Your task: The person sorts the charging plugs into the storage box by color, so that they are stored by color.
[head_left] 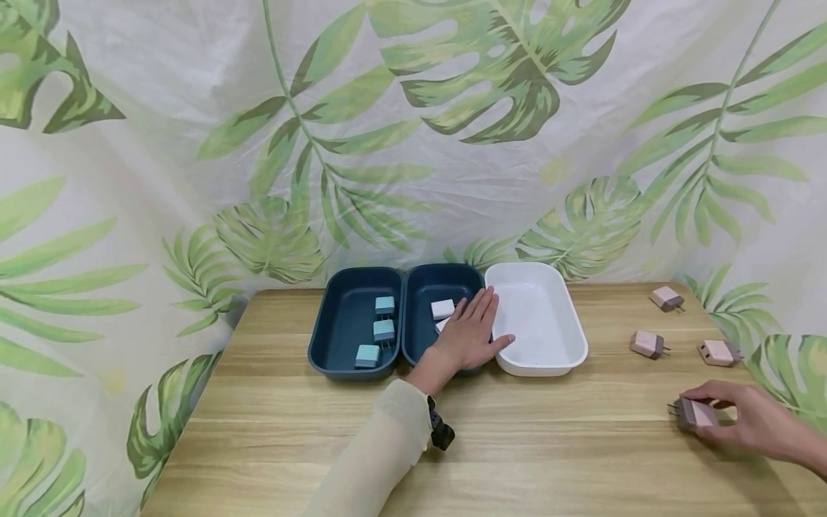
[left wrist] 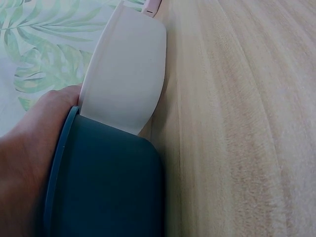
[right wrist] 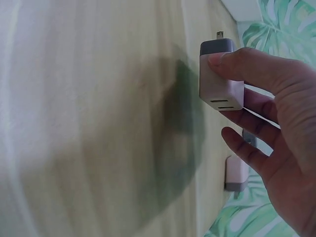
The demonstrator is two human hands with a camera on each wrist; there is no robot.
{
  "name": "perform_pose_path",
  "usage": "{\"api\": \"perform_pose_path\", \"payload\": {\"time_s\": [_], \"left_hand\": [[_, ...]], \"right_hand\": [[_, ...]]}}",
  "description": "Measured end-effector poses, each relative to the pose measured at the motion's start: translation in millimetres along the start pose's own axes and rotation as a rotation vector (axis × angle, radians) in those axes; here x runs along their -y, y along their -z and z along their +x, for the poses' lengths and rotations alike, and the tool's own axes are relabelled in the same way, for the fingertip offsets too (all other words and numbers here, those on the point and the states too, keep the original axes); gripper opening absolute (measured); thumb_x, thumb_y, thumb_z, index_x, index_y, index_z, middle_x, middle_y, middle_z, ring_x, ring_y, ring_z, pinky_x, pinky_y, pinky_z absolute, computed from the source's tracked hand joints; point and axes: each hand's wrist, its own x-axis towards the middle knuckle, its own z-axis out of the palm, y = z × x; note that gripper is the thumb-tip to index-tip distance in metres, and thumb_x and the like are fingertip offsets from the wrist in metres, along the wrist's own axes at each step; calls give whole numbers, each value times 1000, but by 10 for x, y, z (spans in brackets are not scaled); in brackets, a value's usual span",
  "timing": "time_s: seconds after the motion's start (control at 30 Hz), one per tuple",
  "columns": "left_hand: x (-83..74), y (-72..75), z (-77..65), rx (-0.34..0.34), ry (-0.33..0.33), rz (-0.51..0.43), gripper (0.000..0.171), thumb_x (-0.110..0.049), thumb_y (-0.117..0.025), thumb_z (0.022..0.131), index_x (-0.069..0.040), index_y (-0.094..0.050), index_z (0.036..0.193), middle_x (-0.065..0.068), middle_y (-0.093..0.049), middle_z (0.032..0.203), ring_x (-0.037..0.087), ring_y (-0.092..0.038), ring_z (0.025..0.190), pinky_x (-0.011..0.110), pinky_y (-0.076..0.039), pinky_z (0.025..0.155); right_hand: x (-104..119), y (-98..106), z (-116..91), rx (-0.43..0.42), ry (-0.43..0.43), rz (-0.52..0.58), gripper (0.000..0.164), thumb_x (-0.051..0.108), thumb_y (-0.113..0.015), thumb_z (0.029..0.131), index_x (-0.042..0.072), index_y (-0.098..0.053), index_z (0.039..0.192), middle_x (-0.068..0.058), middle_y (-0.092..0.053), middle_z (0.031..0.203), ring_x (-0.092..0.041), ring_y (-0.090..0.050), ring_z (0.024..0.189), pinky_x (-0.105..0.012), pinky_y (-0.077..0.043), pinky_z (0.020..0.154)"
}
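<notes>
A leaf-printed cloth (head_left: 362,86) hangs behind my wood-grain table (head_left: 549,445), where two dark blue trays (head_left: 342,287) (head_left: 446,273) and a white tray (head_left: 539,323) stand side by side. My left hand (head_left: 466,337) lies over the middle tray, its fingers straight and thumb spread out toward the white tray, touching the rim between them. Under it, white charger plugs (head_left: 443,309) are partly covered; three mint charger plugs (head_left: 384,331) sit in the leftmost tray. Well apart, my right hand (head_left: 765,424) pinches a pink-and-grey USB charger plug (head_left: 703,414) between thumb and fingers, the little finger clear of it. The plug is above the table's right side, prongs toward the trays; three more pink charger plugs (head_left: 646,343) lie beyond it.
</notes>
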Motion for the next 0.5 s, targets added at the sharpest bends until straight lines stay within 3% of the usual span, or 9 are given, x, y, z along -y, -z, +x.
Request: {"api": "perform_pose_path", "payload": {"time_s": [0.5], "left_hand": [[4,-10,-2,-3,-1,-7,89,-70,-30,108,-17,4,171,-3,13,178,13,13,163,44,0,133]], "right_hand": [[241,150,453,-30,68,-100,58,9,-102,55,12,-79,108,13,-75,103,6,-65,88,-8,-48,70]]}}
